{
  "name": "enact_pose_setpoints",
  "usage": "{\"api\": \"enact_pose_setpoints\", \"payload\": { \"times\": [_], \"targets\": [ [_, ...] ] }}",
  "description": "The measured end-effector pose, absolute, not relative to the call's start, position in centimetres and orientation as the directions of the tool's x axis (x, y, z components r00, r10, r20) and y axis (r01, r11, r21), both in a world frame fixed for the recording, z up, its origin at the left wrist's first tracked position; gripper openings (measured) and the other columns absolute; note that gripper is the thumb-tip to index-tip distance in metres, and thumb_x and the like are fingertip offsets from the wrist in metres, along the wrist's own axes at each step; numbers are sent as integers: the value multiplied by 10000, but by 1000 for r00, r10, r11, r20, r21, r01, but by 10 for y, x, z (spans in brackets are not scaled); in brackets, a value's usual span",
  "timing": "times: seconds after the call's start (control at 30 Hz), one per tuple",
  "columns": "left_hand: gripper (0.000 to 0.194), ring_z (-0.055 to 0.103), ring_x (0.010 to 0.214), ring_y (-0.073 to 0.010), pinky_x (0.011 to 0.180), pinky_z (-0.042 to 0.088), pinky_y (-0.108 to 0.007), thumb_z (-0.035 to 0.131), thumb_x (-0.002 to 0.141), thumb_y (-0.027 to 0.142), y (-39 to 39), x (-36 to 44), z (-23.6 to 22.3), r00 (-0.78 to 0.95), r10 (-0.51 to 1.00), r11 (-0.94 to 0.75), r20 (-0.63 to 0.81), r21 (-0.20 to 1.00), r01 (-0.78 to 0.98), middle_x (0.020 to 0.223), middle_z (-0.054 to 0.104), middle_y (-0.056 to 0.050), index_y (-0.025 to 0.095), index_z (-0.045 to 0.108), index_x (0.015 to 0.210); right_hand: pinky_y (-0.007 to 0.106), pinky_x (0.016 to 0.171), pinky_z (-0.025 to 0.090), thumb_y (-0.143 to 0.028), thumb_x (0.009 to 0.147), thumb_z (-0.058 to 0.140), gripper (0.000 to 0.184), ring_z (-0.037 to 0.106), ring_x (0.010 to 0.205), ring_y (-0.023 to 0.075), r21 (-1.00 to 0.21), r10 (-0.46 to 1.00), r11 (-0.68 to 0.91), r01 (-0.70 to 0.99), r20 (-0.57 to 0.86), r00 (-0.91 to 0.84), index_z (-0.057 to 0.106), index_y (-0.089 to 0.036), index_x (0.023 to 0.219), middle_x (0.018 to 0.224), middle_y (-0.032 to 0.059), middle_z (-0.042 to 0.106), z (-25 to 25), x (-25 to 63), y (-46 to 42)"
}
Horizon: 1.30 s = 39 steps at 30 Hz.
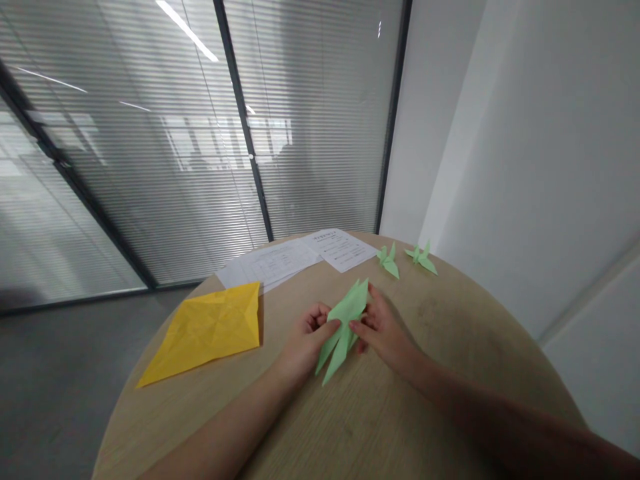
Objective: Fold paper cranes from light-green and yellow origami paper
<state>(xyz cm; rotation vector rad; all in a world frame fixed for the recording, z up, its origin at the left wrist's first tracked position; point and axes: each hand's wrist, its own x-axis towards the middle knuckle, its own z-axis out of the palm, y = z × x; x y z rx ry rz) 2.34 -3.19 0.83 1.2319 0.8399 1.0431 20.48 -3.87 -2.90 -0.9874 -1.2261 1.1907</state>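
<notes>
A light green folded origami paper (347, 311) is held between both hands above the table, with two narrow points reaching down toward me and broader flaps pointing away. My left hand (307, 337) pinches its left edge, thumb on top and fingers curled beneath. On the right edge, my right hand (381, 328) grips it with the thumb on the near face and fingers behind, partly hidden by the paper. Beyond my hands stand two finished-looking green paper cranes, one crane (388, 261) nearer the middle and another crane (423, 258) to its right.
A creased yellow sheet of paper (210, 327) lies to the left on the round wooden table (440, 400). Printed white sheets (340, 248) overlap at the far edge. Behind the table are a glass partition with blinds (320, 133) and a white wall (550, 133) on the right.
</notes>
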Motion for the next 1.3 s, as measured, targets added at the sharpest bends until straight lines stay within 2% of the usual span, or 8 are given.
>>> {"api": "enact_pose_setpoints", "payload": {
  "times": [0.07,0.17,0.43,0.53,0.67,0.77,1.03,1.3],
  "targets": [
    [418,419,540,-85,523,312,-227,827,716,466,-32,23,9,310,950,8,43,987,-163,645,443,79,213,500,780,252,545,557,-462,791,807,639,670,739,175,-987,985,87,-133,105,-135,576,-246,1345,994,54,707,-28,205,-39],
    [402,411,551,-87,529,301,-230,818,720,460,-30,22,9,280,958,-20,57,991,-132,649,430,78,210,508,776,258,594,561,-497,796,804,389,665,729,166,-990,973,53,-128,80,-216,704,-204,1033,940,60,738,-25,205,-40],
    [352,471,607,-119,556,346,-243,751,808,482,-25,21,0,277,958,-89,77,996,32,669,501,46,206,536,771,268,575,521,-483,762,810,304,634,633,159,-995,981,29,-93,47,-191,742,-208,872,842,51,756,-26,206,-39],
    [262,520,647,-131,596,406,-251,709,847,419,-22,20,-1,263,950,-200,169,975,95,705,533,34,197,574,810,271,566,499,-473,765,804,288,612,583,153,-996,987,26,-90,40,-157,726,-200,813,768,43,736,-29,206,-37],
    [155,614,743,-156,646,503,-260,661,836,249,-23,17,2,163,912,-406,377,886,223,815,613,11,204,618,977,263,571,480,-467,770,793,293,603,598,151,-992,985,24,-124,44,-166,716,-188,816,754,42,713,-31,207,-35],
    [137,658,806,-170,668,554,-276,616,873,206,-26,13,5,216,847,-532,486,771,350,906,678,-25,212,661,1003,261,575,478,-475,772,791,309,593,611,149,-991,982,27,-130,51,-181,716,-184,840,765,43,705,-32,208,-35],
    [179,692,879,-174,676,592,-260,610,891,142,-29,11,8,287,760,-650,584,665,367,1008,719,-51,220,709,1019,268,569,465,-495,764,805,320,581,580,147,-993,985,53,-108,70,-156,713,-191,803,731,32,692,-33,209,-34],
    [47,678,863,-190,633,565,-256,678,857,244,-29,15,11,243,863,-496,442,832,247,984,703,-62,198,676,864,274,576,474,-529,761,798,357,596,601,154,-995,984,42,-93,58,-170,720,-193,852,768,38,711,-29,208,-35]
  ]
}}
